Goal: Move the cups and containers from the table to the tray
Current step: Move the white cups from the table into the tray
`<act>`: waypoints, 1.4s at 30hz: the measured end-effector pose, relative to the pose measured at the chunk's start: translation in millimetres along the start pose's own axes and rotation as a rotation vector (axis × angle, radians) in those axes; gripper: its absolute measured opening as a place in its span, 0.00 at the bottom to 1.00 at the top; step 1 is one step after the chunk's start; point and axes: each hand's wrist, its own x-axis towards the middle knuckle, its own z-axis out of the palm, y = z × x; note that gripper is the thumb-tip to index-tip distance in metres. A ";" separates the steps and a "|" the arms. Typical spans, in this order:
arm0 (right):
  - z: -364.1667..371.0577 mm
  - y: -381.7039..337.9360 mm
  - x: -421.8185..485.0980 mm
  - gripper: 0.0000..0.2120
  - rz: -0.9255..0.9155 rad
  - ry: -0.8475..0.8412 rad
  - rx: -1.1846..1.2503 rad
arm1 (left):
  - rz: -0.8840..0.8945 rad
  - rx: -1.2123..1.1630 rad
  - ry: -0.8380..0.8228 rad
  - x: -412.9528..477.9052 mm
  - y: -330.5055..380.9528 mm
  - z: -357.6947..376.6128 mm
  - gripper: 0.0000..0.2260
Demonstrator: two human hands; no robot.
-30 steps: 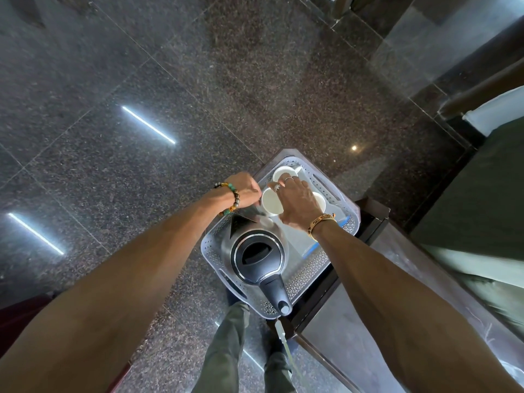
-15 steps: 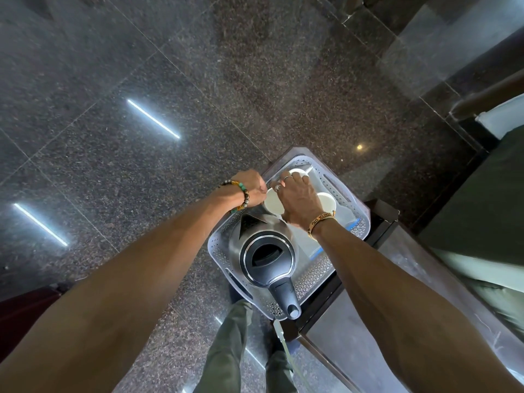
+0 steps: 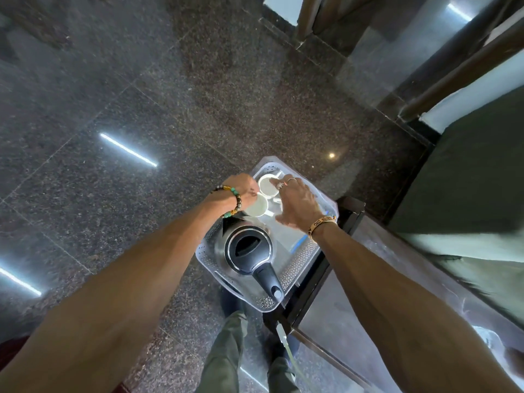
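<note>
my feed dim; strip-light glare on polished floor (image 3: 127, 148), wide-angle warp at edges, slight blur on forearms.

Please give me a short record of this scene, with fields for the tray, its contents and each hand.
tray: perforated, on the corner of the table
kettle: upright in the tray's near end, lid down
far cup: white, in the tray's far end, mouth up
near cup: white, tilted, beside the far cup
left hand: grips the near cup at its rim
right hand: fingers spread, one fingertip on the far cup's rim
</note>
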 end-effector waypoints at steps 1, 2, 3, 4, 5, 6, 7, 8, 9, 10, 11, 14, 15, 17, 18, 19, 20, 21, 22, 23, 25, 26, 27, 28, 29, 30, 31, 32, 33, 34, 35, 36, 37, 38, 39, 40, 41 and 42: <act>-7.7 5.0 -10.9 0.39 0.055 0.032 0.065 | 0.020 -0.013 0.011 -4.5 10.4 -3.9 0.11; -13.8 10.2 -20.4 0.39 0.099 0.061 0.111 | 0.031 -0.033 0.017 -8.0 19.5 -7.2 0.11; -20.9 16.0 -33.2 0.39 0.143 0.094 0.138 | 0.044 -0.039 0.020 -12.5 30.5 -9.5 0.11; -27.5 20.9 -46.1 0.38 0.183 0.124 0.158 | 0.057 -0.044 0.022 -16.6 41.3 -10.6 0.11; -33.6 26.0 -60.6 0.37 0.223 0.155 0.184 | 0.075 -0.040 0.017 -21.6 52.6 -10.2 0.10; -38.8 30.9 -75.1 0.38 0.257 0.186 0.216 | 0.095 -0.046 0.022 -26.5 63.9 -8.3 0.10; -42.9 35.0 -87.9 0.39 0.285 0.214 0.247 | 0.114 -0.063 0.030 -31.2 74.6 -6.0 0.09; -46.8 39.3 -103.4 0.40 0.312 0.242 0.272 | 0.143 -0.069 0.029 -37.7 87.2 -2.0 0.08; -49.3 42.7 -118.4 0.40 0.335 0.262 0.288 | 0.171 -0.062 0.005 -44.5 99.8 3.0 0.08; -50.9 46.7 -133.8 0.39 0.355 0.282 0.295 | 0.196 -0.053 -0.025 -52.6 112.8 9.4 0.09; -51.0 50.4 -148.4 0.39 0.375 0.299 0.297 | 0.217 -0.038 -0.040 -60.4 125.2 16.7 0.10; -45.6 64.3 -193.9 0.38 0.440 0.343 0.310 | 0.244 -0.066 -0.051 -87.7 157.8 44.7 0.09; -41.7 70.4 -212.9 0.38 0.467 0.359 0.321 | 0.262 -0.060 -0.047 -98.8 168.9 57.8 0.08; -32.3 80.7 -249.4 0.39 0.513 0.378 0.340 | 0.306 -0.032 -0.053 -118.0 189.5 85.1 0.07; -25.5 86.3 -272.0 0.39 0.543 0.390 0.353 | 0.325 -0.024 -0.065 -129.5 201.5 102.0 0.06; -18.6 91.5 -293.6 0.39 0.577 0.403 0.367 | 0.347 -0.014 -0.074 -140.4 212.8 118.4 0.06; -9.9 97.1 -318.3 0.40 0.613 0.417 0.380 | 0.376 0.003 -0.081 -152.7 224.3 137.4 0.06; -0.8 101.7 -343.0 0.40 0.647 0.426 0.389 | 0.403 0.017 -0.080 -165.4 234.3 156.1 0.06; 7.4 104.7 -363.8 0.40 0.676 0.429 0.397 | 0.429 0.023 -0.072 -176.8 241.5 171.6 0.06; 17.1 108.6 -390.2 0.40 0.710 0.433 0.405 | 0.461 0.027 -0.067 -192.6 250.0 192.0 0.05; 34.1 114.0 -442.3 0.41 0.767 0.459 0.443 | 0.537 0.034 -0.059 -226.3 267.0 230.0 0.06; 42.1 115.9 -468.3 0.41 0.791 0.485 0.465 | 0.574 0.030 -0.060 -243.4 276.2 247.3 0.07; 48.0 117.7 -489.0 0.41 0.805 0.510 0.476 | 0.605 0.017 -0.060 -256.9 284.5 260.7 0.08; 54.2 120.2 -514.3 0.41 0.826 0.535 0.475 | 0.641 0.019 -0.055 -272.8 295.3 276.2 0.09; 58.8 122.9 -537.5 0.41 0.847 0.548 0.465 | 0.676 0.034 -0.036 -286.8 305.6 290.0 0.09; 62.6 126.2 -561.2 0.41 0.865 0.555 0.454 | 0.710 0.052 -0.016 -303.0 316.5 302.0 0.10; 64.6 130.2 -582.9 0.41 0.882 0.561 0.444 | 0.731 0.065 -0.008 -316.9 326.9 312.9 0.10; 65.3 133.9 -599.5 0.41 0.894 0.573 0.433 | 0.748 0.070 0.001 -327.0 334.6 319.9 0.10; 66.6 137.9 -620.4 0.41 0.913 0.603 0.423 | 0.769 0.072 0.004 -339.7 344.2 329.1 0.10; 68.0 141.3 -639.3 0.40 0.932 0.637 0.416 | 0.785 0.072 0.005 -350.8 352.6 337.2 0.10; 69.2 145.0 -657.5 0.40 0.955 0.670 0.414 | 0.802 0.084 -0.005 -361.2 361.6 344.8 0.10; 70.1 148.7 -673.4 0.40 0.979 0.696 0.418 | 0.814 0.109 -0.013 -369.4 369.6 351.8 0.10; 71.0 152.0 -685.9 0.40 1.004 0.709 0.425 | 0.825 0.138 -0.020 -375.0 375.6 358.4 0.09; 73.4 155.3 -700.8 0.41 1.036 0.721 0.434 | 0.843 0.156 -0.036 -382.4 383.0 368.0 0.08; 76.2 158.4 -713.5 0.41 1.068 0.728 0.435 | 0.859 0.161 -0.055 -388.4 389.7 377.9 0.08; 80.5 161.0 -725.7 0.41 1.098 0.737 0.429 | 0.875 0.162 -0.075 -394.7 396.7 389.5 0.06; 85.7 162.8 -736.4 0.41 1.123 0.747 0.425 | 0.887 0.167 -0.091 -400.9 402.7 401.8 0.05; 91.4 163.0 -744.4 0.40 1.137 0.755 0.431 | 0.900 0.171 -0.102 -404.5 406.7 413.2 0.05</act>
